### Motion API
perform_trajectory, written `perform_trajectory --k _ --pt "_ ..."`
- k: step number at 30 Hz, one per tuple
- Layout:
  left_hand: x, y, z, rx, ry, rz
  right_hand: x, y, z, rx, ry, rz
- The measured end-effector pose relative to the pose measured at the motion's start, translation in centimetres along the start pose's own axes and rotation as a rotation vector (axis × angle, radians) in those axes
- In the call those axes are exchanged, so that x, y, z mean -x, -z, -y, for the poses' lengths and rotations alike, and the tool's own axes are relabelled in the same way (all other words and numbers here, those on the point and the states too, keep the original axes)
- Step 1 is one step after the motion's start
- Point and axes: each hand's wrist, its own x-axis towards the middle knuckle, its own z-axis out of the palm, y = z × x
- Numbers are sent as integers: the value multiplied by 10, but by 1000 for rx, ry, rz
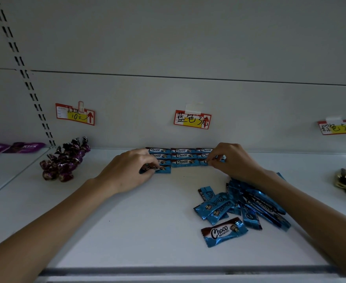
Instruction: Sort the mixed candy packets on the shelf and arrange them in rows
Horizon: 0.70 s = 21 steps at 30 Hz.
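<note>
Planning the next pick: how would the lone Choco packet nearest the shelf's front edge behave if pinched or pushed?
The lone Choco packet lies flat, so it probably won't roll and seems light. Its glossy foil likely slides on the smooth shelf. The crimped ends look thin and may flex if pinched.

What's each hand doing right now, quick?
Left hand: pinches the front-left Choco packet.
Right hand: pinches the right-end Choco packet.

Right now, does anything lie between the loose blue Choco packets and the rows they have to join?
No object does. Bare shelf separates the loose pile from the rows at the back wall. Only the person's own right hand, pinching a row packet, reaches across, its forearm over the pile's far edge.
</note>
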Motion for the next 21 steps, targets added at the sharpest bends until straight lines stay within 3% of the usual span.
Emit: perform_trajectory --k 7,13,18,21 --pt "-6 2 -32 157 -83 -31 14 22 -2 -80 -1 -40" --pt "-15 -9 -95 107 -200 319 60 46 14 -107 -20 82" --pt "-22 -18 -102 106 -208 305 87 40 38 -26 133 257" --pt "-23 -18 -101 171 -192 315 89 37 36 41 148 233"
